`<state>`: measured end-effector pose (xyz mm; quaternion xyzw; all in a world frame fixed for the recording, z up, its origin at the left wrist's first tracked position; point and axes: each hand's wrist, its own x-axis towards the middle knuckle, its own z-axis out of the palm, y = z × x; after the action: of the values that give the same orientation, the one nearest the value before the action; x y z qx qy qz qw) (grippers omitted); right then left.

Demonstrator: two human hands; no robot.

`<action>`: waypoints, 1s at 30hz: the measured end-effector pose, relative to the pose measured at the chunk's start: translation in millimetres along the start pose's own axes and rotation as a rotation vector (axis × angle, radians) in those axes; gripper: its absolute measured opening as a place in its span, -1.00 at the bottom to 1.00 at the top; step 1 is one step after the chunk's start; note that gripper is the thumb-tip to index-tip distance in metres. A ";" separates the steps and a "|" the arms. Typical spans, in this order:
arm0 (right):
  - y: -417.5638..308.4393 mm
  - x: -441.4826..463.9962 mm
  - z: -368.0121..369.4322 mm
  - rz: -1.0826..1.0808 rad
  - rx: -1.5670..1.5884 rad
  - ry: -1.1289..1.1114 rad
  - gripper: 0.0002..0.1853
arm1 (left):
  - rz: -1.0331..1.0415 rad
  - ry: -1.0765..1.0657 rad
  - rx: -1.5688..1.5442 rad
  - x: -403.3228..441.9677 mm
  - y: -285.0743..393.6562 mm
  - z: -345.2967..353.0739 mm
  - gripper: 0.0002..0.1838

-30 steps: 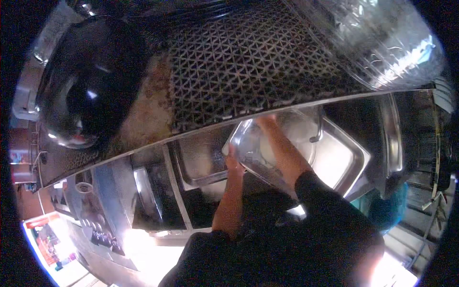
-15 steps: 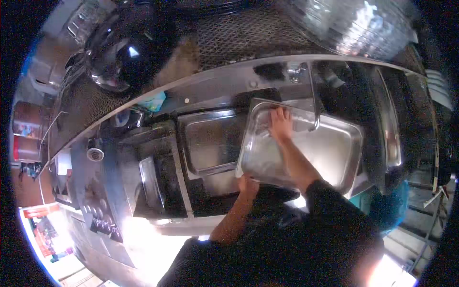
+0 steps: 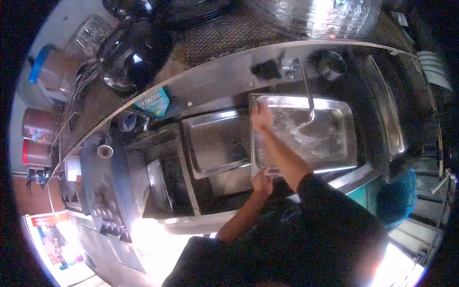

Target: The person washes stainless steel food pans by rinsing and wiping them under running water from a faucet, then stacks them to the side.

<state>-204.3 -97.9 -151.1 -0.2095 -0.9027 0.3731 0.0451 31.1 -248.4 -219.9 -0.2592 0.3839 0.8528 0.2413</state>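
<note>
A rectangular stainless-steel pan (image 3: 330,138) lies under a thin curved tap (image 3: 311,103), and water runs into it, splashing across its bottom. My left hand (image 3: 261,183) is closed on the pan's near-left corner. At the far-left end of the pan, my right hand (image 3: 261,116) lies against the inner side with its fingers stretched out, slightly blurred. Left of this pan sits another shallow metal pan (image 3: 217,143), which neither hand touches.
A teal packet (image 3: 154,102) stands by the back ledge. Stacked clear plastic containers (image 3: 315,19) and a dark shiny bowl (image 3: 126,60) rest on the mesh shelf above. A long metal tray (image 3: 389,115) leans at right, near a teal bin (image 3: 401,191).
The pan has straightened from its slanted position and lies squarer under the tap, with water now splashing in it. My right hand has slid left to its end; my left has shifted slightly right.
</note>
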 end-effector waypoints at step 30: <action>71.4 -21.3 -46.9 -0.311 0.202 -0.045 -0.51 | 0.311 0.103 1.586 -104.1 74.0 10.0 -0.86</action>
<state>-149.1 -30.7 -165.4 -0.0533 -0.8830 0.4548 0.1028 61.3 -306.3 -109.6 0.0066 0.9167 0.3374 0.2138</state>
